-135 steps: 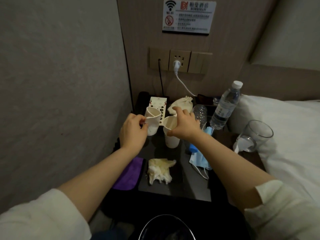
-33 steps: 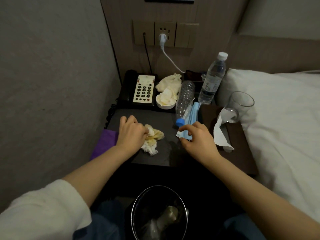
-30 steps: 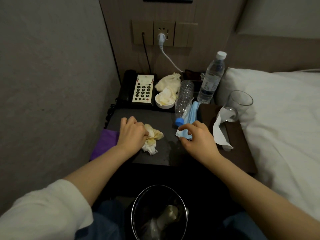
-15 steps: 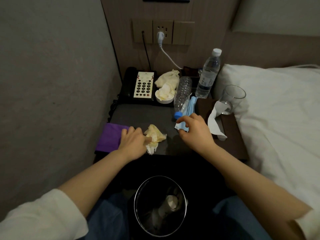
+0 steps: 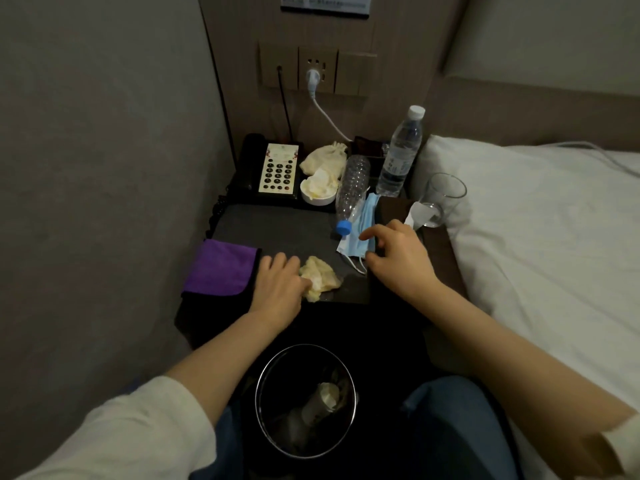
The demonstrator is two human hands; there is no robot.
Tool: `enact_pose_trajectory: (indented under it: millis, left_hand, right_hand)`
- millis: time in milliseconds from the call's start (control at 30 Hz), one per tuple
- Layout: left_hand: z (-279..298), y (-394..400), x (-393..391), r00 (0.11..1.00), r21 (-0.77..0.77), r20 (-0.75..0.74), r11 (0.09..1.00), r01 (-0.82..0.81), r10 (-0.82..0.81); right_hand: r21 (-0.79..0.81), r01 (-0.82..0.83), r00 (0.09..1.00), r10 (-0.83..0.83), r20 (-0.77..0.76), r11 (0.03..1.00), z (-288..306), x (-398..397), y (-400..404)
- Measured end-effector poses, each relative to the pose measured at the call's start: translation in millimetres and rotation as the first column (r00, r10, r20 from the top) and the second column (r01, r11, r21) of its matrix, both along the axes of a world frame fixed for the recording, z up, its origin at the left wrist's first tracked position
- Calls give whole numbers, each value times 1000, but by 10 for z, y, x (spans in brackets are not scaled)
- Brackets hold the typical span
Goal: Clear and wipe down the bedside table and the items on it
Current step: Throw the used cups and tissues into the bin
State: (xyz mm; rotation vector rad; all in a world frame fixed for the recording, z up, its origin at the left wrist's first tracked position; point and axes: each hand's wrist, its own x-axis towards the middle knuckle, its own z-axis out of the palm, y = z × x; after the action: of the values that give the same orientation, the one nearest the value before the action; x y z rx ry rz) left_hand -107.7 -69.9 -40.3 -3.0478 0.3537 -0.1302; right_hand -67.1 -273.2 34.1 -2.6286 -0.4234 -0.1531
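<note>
Bedside table (image 5: 277, 223): one, dark top.
Bin (image 5: 306, 400): one, at its foot.
Bottles: two, one upright (image 5: 400, 154), one lying (image 5: 351, 188).
Left hand (image 5: 277, 289): gripping the crumpled tissue (image 5: 320, 277) at the table's front edge.
Right hand (image 5: 398, 258): fingers loosely spread, on the blue mask (image 5: 362, 233).

Bare tabletop (image 5: 277, 223) lies open between telephone (image 5: 278, 173) and tissue (image 5: 320, 278).

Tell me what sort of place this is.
Probably a hotel room: a bedside table with a desk phone beside a white-sheeted bed, and a printed notice above the wall sockets.
</note>
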Motion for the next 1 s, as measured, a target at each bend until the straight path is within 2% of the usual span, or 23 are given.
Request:
enact_pose_trajectory:
  millis: [133,267,333,467,533,567,667,733,833,1000]
  left_hand:
    - [-28,-20,-106,998,-72,69,997,-3,8]
    - [-66,0,-381,994,-145,91,987,72,-59]
    - [-161,15,-579,995,-146,38,985,94,-89]
    - [-371,9,-904,962,-164,-241,982,88,-127]
    - [-453,20,-938,949,-207,-289,976,71,-130]
    - [-431,27,-890,956,-202,-266,977,69,-122]
    - [-201,69,-451,1000,-287,1,958,10,-10]
    - [72,97,76,990,-375,70,923,-90,125]
    - [389,139,652,962,-398,37,887,-236,272]
    - [607,140,1476,941,-308,-84,889,-339,329]
  right_hand:
    - [-13,0,1000,0,-2,1000,-4,-34,-9]
    - [-12,-9,1000,8,-17,1000,-30,-41,74]
    - [-4,-19,999,18,-26,1000,-43,-50,144]
    - [23,-62,995,63,-83,998,-72,-41,235]
    - [34,-75,992,79,-103,997,-96,-37,257]
    - [33,-75,992,78,-104,997,-110,-25,267]
    - [57,-42,994,47,-97,998,-109,88,312]
    - [127,-4,993,19,-113,992,-72,269,326]
    - [202,40,984,-4,-176,979,-4,397,398]
    - [330,134,959,-38,-283,934,208,850,510]
